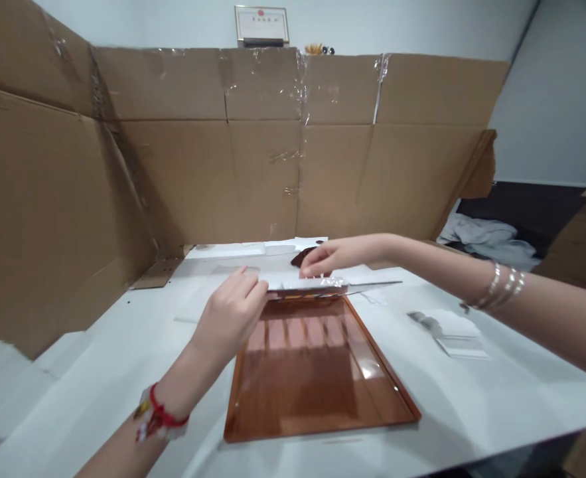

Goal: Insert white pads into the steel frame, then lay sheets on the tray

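My left hand is closed on the left end of a thin, flat white package, which is tilted up and seen nearly edge-on. Bits of shiny clear plastic show along its top edge. Behind that edge, my right hand has its fingers curled downward and pressed together. A dark brown piece shows beside these fingers; what they hold is partly hidden. In front of the package a glossy reddish-brown wooden tray with a raised rim lies flat, reflecting light.
Tall cardboard panels taped together stand behind and to the left of the white table. A folded printed paper lies to the right. White sheets lie at the back. Grey cloth is heaped beyond the right side.
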Available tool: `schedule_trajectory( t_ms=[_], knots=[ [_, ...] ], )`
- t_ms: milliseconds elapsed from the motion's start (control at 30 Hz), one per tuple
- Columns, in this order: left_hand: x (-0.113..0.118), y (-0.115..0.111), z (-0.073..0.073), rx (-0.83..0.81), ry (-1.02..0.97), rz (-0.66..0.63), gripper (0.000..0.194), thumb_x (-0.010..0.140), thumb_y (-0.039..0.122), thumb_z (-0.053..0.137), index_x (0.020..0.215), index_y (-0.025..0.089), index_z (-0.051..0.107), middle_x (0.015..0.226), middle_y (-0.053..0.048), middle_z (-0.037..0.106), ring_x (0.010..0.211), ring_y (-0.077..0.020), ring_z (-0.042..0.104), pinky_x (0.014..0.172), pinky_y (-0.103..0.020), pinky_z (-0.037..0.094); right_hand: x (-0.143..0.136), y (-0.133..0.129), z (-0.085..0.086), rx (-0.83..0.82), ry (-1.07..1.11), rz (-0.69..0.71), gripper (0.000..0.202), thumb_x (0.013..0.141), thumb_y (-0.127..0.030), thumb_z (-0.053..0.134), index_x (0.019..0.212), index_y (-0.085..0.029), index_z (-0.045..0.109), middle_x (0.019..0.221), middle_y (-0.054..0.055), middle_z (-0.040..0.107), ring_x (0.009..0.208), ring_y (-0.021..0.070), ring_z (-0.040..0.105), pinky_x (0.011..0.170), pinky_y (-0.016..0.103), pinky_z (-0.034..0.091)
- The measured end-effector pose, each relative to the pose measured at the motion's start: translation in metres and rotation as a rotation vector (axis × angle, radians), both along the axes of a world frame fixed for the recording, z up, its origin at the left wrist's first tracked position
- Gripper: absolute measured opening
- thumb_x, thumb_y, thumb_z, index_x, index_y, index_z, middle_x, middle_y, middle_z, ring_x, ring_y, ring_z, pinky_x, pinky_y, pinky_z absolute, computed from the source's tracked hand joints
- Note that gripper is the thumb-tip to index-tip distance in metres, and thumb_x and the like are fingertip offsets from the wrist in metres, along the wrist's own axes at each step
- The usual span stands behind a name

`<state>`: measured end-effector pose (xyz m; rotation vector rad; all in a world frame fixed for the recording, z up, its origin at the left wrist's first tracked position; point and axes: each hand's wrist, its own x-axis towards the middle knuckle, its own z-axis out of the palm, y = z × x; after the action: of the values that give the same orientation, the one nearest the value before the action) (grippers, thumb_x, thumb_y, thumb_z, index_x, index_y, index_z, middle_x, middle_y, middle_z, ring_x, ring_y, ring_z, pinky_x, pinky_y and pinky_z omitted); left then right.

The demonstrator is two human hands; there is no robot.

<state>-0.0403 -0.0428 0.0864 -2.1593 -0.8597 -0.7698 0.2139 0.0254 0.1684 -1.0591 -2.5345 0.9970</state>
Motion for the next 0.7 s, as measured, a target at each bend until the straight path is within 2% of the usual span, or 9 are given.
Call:
schedule_trajectory(
  t_ms=[100, 233, 367, 433, 467, 533, 567, 633, 700],
  knots=[
    [-0.001, -0.019, -0.009, 0.009, 0.043, -0.032, 0.032, 0.092, 0.0, 0.043, 0.07, 0.021, 0.054, 0.064, 0.001, 0.046, 0.06, -0.0172, 0.043, 0.106, -0.043, 0.051, 0.001, -0.01, -0.024, -0.148, -0.074, 0.089, 0.035, 0.085, -0.053, 0.071, 0.104, -0.023, 0.075, 0.101, 0.002, 0.07, 0.092, 0.0173, 0.063, 0.078, 0.025, 0.048],
    [-0.004, -0.036, -0.025, -0.024, 0.073, -0.089, 0.036, 0.089, -0.003, 0.042, 0.064, 0.022, 0.052, 0.062, 0.002, 0.045, 0.059, -0.0162, 0.044, 0.109, -0.042, 0.051, 0.002, -0.025, -0.054, -0.177, -0.056, 0.121, 0.043, 0.087, -0.058, 0.068, 0.11, -0.022, 0.071, 0.092, 0.0, 0.067, 0.079, 0.0147, 0.058, 0.068, 0.025, 0.042],
    [-0.007, -0.048, -0.043, -0.145, 0.048, -0.151, 0.034, 0.088, -0.004, 0.042, 0.068, 0.02, 0.054, 0.063, 0.002, 0.049, 0.062, -0.0155, 0.051, 0.111, -0.048, 0.049, -0.002, -0.052, -0.076, -0.089, -0.039, 0.1, 0.03, 0.088, -0.046, 0.07, 0.106, -0.022, 0.07, 0.097, 0.002, 0.064, 0.083, 0.0166, 0.057, 0.07, 0.026, 0.041],
    [-0.011, -0.054, -0.051, -0.289, 0.042, -0.173, 0.021, 0.093, 0.008, 0.052, 0.077, 0.02, 0.059, 0.07, 0.002, 0.057, 0.073, -0.0176, 0.061, 0.112, -0.051, 0.048, -0.004, -0.066, -0.088, -0.028, -0.043, 0.1, 0.027, 0.088, -0.042, 0.07, 0.105, -0.02, 0.069, 0.101, 0.004, 0.063, 0.086, 0.0183, 0.057, 0.073, 0.027, 0.043],
    [-0.013, -0.058, -0.055, -0.382, 0.029, -0.172, 0.007, 0.092, 0.021, 0.062, 0.085, 0.02, 0.062, 0.078, 0.0, 0.063, 0.081, -0.0201, 0.065, 0.109, -0.05, 0.051, -0.004, -0.072, -0.097, -0.024, -0.042, 0.101, 0.028, 0.088, -0.042, 0.07, 0.106, -0.02, 0.069, 0.103, 0.004, 0.062, 0.087, 0.019, 0.058, 0.074, 0.028, 0.044],
    [-0.022, -0.066, -0.064, -0.531, -0.04, -0.157, 0.039, 0.08, 0.05, 0.077, 0.105, 0.023, 0.063, 0.102, -0.006, 0.07, 0.098, -0.026, 0.068, 0.097, -0.043, 0.06, -0.005, -0.082, -0.116, -0.052, -0.028, 0.084, 0.032, 0.087, -0.042, 0.071, 0.111, -0.021, 0.067, 0.107, 0.006, 0.062, 0.091, 0.021, 0.06, 0.077, 0.03, 0.047],
    [-0.028, -0.07, -0.069, -0.563, -0.089, -0.15, 0.052, 0.077, 0.058, 0.077, 0.113, 0.024, 0.062, 0.114, -0.009, 0.07, 0.104, -0.0276, 0.068, 0.089, -0.038, 0.063, -0.005, -0.086, -0.126, -0.065, -0.024, 0.066, 0.033, 0.086, -0.04, 0.072, 0.112, -0.021, 0.066, 0.11, 0.006, 0.062, 0.094, 0.022, 0.061, 0.079, 0.03, 0.048],
    [-0.041, -0.078, -0.079, -0.525, -0.174, -0.151, 0.044, 0.087, 0.055, 0.065, 0.121, 0.027, 0.06, 0.126, -0.01, 0.067, 0.112, -0.0268, 0.067, 0.083, -0.032, 0.064, -0.007, -0.092, -0.146, -0.075, -0.02, 0.043, 0.03, 0.084, -0.035, 0.073, 0.111, -0.022, 0.067, 0.114, 0.006, 0.061, 0.098, 0.0227, 0.063, 0.083, 0.031, 0.05],
    [-0.052, -0.084, -0.087, -0.471, -0.198, -0.123, 0.029, 0.095, 0.042, 0.053, 0.121, 0.029, 0.06, 0.126, -0.008, 0.069, 0.113, -0.024, 0.067, 0.089, -0.031, 0.062, -0.009, -0.097, -0.16, -0.054, -0.025, 0.04, 0.027, 0.083, -0.031, 0.072, 0.109, -0.024, 0.068, 0.114, 0.006, 0.061, 0.099, 0.0228, 0.064, 0.086, 0.031, 0.05]
  ],
)
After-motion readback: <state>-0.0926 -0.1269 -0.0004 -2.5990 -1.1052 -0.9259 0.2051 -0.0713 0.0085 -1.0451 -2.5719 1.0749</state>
